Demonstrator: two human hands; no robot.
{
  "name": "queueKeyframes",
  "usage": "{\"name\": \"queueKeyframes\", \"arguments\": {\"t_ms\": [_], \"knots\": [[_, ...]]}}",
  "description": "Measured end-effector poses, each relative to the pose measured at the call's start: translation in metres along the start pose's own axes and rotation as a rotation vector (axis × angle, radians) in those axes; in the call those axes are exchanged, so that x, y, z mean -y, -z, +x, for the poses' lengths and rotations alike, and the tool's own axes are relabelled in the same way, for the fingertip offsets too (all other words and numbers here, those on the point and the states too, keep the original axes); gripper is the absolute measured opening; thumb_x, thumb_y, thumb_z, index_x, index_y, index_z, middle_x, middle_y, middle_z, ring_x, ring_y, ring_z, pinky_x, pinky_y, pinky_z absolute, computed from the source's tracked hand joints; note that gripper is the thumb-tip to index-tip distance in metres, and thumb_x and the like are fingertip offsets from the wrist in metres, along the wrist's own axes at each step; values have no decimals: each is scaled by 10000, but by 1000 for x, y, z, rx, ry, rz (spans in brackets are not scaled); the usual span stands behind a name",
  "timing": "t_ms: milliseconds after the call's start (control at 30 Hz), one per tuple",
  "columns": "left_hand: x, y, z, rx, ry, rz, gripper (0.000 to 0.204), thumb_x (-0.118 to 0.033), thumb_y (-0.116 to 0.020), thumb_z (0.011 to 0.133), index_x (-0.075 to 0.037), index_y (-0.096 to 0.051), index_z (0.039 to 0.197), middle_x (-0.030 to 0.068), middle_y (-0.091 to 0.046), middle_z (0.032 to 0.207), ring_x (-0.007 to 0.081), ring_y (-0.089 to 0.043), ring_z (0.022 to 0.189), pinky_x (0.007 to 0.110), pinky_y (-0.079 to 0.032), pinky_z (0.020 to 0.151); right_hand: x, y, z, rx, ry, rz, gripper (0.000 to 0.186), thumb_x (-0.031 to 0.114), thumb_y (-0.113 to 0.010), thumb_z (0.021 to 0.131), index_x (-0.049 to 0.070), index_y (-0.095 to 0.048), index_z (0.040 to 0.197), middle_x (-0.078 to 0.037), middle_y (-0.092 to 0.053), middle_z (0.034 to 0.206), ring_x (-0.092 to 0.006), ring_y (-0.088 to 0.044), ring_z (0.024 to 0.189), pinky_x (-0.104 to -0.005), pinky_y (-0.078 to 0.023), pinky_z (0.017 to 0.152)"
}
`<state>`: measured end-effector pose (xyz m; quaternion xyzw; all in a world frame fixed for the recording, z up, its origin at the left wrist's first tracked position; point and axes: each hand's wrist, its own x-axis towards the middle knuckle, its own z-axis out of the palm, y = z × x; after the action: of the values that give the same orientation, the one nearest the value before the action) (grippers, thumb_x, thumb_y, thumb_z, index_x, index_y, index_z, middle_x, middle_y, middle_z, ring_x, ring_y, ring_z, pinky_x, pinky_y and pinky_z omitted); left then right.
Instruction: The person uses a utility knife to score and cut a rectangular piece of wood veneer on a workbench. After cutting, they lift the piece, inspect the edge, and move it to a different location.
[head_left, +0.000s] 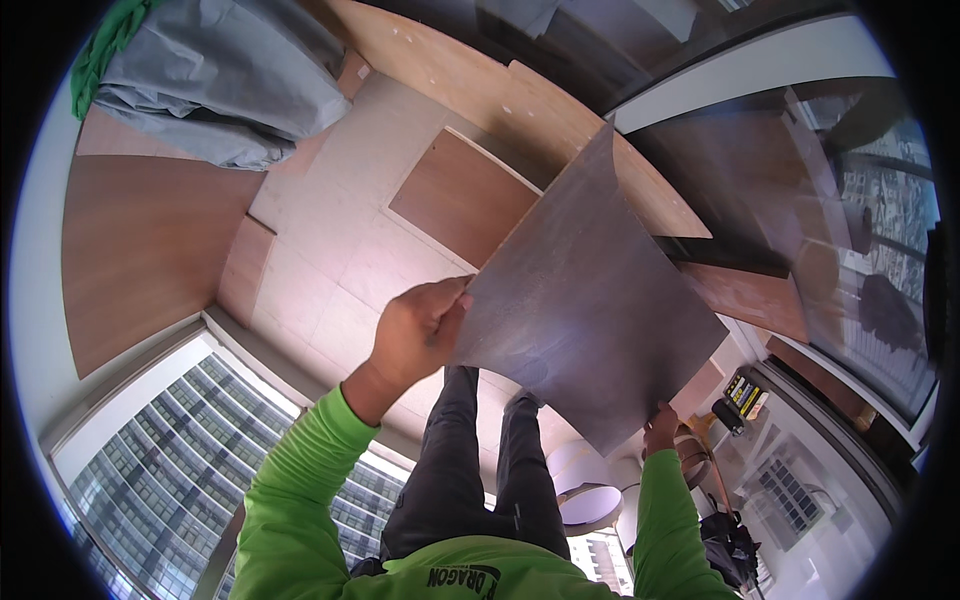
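Observation:
A thin dark grey sheet [600, 285], slightly curved along its edges, is held up tilted in front of my body. On its left edge my left hand [425, 325] is closed, thumb pressed over the border. My right hand [660, 428] grips the lower right edge of the same sheet; most of its fingers are hidden behind it. The far corner of the sheet overlaps a long plywood strip [480, 75] beyond it. Just past its left edge, a brown board [462, 195] lies on the pale tiled floor [335, 220].
Grey cloth [215, 75] is heaped at the far left near a brown panel [160, 250]. Glass panes [780, 190] stand along the right. A window [190, 450] is at the lower left. Behind my right hand are a white bucket-like container [585, 500] and a black bag [730, 545].

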<state>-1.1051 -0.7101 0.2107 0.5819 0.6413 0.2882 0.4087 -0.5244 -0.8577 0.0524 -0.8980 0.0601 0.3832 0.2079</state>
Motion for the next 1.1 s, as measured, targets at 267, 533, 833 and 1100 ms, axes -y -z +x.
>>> {"name": "queueKeyframes", "arguments": {"t_ms": [267,533,833,1100], "knots": [[221,18,93,-202,457,-476,156,-161,-689,917,-23,-724,979,-100,-570,777,30,-452,713,210,-387,672,38,-64,-18,147,174,-78,143,259,-619,900,161,-538,965,20,-469,829,-140,-453,756,-392,-425,787],[275,-17,146,-208,456,277,328,-346,-675,878,-30,-710,958,89,-722,840,235,-671,796,342,-505,773,49,-73,27,134,104,-274,433,290,-627,895,125,-534,1284,-10,-560,1200,-197,-512,1045,-372,-395,896],[281,-34,98,-384,387,439,812,-407,-630,881,-64,-262,1519,185,-292,1559,444,-370,1350,512,-358,1094,-14,-52,17,203,493,-549,587,238,-657,899,79,-456,1428,-183,-576,1326,-282,-535,1232,-379,-407,1029],[294,-121,-273,333,898,396,661,-481,-431,996,-29,-368,1475,231,-376,1503,451,-418,1317,526,-350,1100,-221,106,-211,358,-661,-693,712,630,-380,985,16,-572,1290,-144,-635,1209,-267,-586,1141,-384,-430,1008]]}}
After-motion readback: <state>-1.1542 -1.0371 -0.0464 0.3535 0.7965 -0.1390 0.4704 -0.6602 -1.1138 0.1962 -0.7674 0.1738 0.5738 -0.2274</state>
